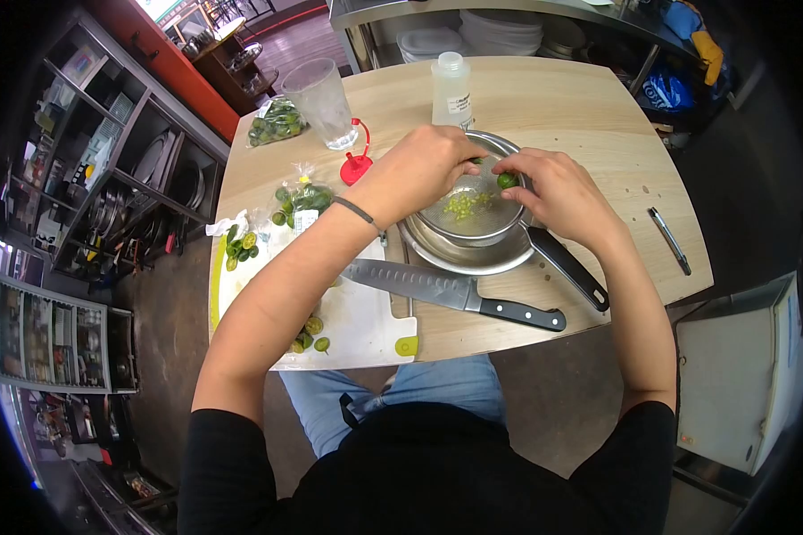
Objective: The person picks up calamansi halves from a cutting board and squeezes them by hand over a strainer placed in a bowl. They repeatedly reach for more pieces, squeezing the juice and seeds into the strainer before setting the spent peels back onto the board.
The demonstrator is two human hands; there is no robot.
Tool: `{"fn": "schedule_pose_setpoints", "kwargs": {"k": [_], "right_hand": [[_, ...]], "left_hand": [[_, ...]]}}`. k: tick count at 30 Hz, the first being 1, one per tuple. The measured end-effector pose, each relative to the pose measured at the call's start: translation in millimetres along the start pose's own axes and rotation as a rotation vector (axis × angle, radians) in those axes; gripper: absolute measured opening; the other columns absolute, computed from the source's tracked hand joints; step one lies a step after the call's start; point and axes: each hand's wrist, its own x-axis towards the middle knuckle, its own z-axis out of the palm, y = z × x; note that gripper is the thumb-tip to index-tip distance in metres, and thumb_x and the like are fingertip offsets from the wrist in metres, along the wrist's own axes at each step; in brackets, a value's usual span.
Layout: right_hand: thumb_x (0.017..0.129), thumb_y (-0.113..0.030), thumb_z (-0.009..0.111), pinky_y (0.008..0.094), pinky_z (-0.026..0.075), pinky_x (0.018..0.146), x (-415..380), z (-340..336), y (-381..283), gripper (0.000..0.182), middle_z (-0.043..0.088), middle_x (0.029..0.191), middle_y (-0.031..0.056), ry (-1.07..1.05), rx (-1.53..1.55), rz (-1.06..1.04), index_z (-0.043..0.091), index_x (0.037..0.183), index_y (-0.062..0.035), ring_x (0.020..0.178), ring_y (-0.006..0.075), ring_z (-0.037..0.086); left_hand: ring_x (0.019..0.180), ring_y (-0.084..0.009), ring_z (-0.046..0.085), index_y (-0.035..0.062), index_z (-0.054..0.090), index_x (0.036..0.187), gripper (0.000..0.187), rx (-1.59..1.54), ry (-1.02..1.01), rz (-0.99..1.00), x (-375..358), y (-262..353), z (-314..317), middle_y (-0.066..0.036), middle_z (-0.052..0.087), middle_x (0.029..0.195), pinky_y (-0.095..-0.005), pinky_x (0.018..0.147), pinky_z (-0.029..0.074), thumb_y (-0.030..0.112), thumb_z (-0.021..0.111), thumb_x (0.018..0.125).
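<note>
Person at a wooden counter (598,116), both hands over a strainer (486,239). Strainer sits on a metal bowl (459,260), black handle (567,267) pointing near-right. Pale yellow-green pulp and seeds (466,207) lie in the mesh.

Right hand (558,185): grip pinching a green lime (506,180) between thumb and fingers, just above the strainer's right side. Left hand (446,156): grip pressed together at the fingertips on a small green piece (478,160), over the strainer's far part; piece mostly hidden by the fingers, so can't tell its shape. Dark band (355,210) on the left wrist.

Near side: big knife (428,287) lies slantwise, blade partly over a white cutting board (366,334), handle on the bare counter to the right. Cut limes (322,345) on the board, partly behind the left forearm; more limes (239,250) at the board's far left.

Far left: bag of limes (308,196) beyond the board, second bag (277,123) farther off, clear cup (326,102) beside that one. Red cap (356,168) near the left forearm. Uncapped bottle (452,94) stands upright just beyond the strainer. Pen (669,241) at the right, well apart from the rest.
</note>
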Motion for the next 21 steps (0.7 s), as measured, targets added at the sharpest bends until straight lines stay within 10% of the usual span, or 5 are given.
{"fn": "schedule_pose_setpoints", "kwargs": {"k": [21], "right_hand": [[0.084, -0.017, 0.07, 0.0414, 0.052, 0.086, 2, -10, -8, 0.025, 0.07, 0.1, 0.0098, -0.06, -0.041, 0.068, 0.069, 0.106, -0.0061, 0.097, 0.0286, 0.065]], "left_hand": [[0.079, -0.0328, 0.066, 0.001, 0.068, 0.093, 0.024, 0.143, 0.073, 0.03, 5, 8, 6, -0.014, 0.068, 0.085, -0.04, 0.071, 0.054, -0.006, 0.062, 0.071]]}}
